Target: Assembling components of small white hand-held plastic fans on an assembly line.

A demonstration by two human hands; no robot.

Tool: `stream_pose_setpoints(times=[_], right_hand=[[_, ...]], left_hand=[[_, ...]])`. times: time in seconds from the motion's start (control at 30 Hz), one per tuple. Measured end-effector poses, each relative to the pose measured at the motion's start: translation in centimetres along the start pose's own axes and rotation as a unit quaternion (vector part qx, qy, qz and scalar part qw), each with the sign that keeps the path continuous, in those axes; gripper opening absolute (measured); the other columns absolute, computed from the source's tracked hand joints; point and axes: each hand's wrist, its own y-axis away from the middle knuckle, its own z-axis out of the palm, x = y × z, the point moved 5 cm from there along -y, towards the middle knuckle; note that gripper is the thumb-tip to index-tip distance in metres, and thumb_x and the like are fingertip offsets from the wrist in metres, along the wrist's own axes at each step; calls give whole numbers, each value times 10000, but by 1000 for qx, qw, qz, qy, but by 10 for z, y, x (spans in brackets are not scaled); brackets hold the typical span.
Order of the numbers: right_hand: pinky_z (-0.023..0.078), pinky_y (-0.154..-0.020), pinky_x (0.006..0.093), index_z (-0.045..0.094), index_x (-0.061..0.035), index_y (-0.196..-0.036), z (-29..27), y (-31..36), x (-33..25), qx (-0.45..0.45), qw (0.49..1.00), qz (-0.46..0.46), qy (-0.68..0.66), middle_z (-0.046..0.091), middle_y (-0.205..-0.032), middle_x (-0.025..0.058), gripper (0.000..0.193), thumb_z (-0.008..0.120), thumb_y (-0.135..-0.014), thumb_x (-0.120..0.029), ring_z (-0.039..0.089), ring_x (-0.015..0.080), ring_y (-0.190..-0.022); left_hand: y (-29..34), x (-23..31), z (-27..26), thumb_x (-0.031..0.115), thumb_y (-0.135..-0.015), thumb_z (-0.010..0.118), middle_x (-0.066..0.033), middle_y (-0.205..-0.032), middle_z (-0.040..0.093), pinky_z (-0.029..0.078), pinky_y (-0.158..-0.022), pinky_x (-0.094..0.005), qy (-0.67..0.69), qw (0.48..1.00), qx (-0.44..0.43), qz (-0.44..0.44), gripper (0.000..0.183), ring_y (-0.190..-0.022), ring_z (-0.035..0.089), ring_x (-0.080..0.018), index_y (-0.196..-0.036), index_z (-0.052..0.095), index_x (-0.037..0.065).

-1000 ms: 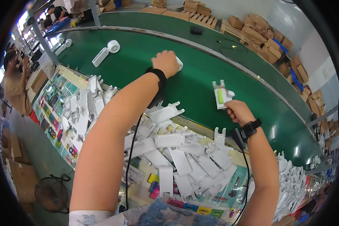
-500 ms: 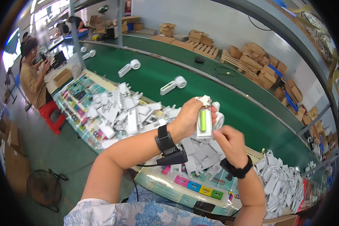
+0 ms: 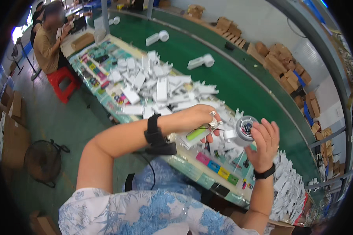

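My left hand is closed around a white handle shell, tilted, with a green cylindrical battery lying in it. Thin wires show by the fingertips. Just to the right, my right hand grips a round grey-and-white fan head by its far side, its open face with a dark centre turned up. A short white neck points from the head toward the left hand. Whether neck and shell are joined, I cannot tell. Beneath both hands lie heaped white plastic shells.
A green conveyor belt runs along the far side, carrying white handheld fans. Another pile of white parts lies at the right. A person works at the far left near a red stool. A floor fan stands lower left.
The battery shell has tipped from upright to slanting and moved left. My right hand has gone from beside the shell to gripping the fan head, which now faces up. The view has shifted.
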Motion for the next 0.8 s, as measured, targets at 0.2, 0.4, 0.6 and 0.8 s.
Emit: stream_pose_setpoints(times=[0.2, 0.4, 0.6, 0.8], right_hand=[[297, -1002, 476, 532, -143, -1048, 7, 5, -5, -44, 994, -58, 83, 577, -1119, 9, 484, 674, -603, -18, 525, 228, -1076], [265, -1022, 485, 533, -147, -1056, 12, 9, -10, -80, 994, -43, 65, 577, -1116, 1, 523, 693, -574, -22, 509, 222, -1103], [448, -828, 372, 503, -80, -1187, 3, 3, -22, -247, 915, 145, -286, 505, -1090, 161, 537, 708, -696, -151, 519, 309, -992], [437, -831, 349, 453, -68, -1235, 27, 36, -16, -301, 872, 181, -341, 479, -1099, 157, 547, 665, -749, -201, 510, 311, -972]], left_hand=[[9, -21, 19, 110, -775, 422, -113, -694, 584, 452, -495, -292, -138, 988, -54, -46, 237, -553, 559, -155, -969, 480, -13], [15, -25, 16, 154, -722, 521, -100, -591, 575, 450, -506, -312, -232, 972, -31, -9, 275, -526, 570, -176, -924, 499, -30], [8, -25, 29, 159, -674, 547, -205, -646, 584, 464, -563, -407, -528, 842, -27, 104, 320, -594, 587, -361, -934, 516, -26], [14, -45, 47, 170, -699, 556, -249, -731, 575, 462, -633, -449, -570, 815, -63, 90, 300, -706, 577, -402, -896, 479, -44]])
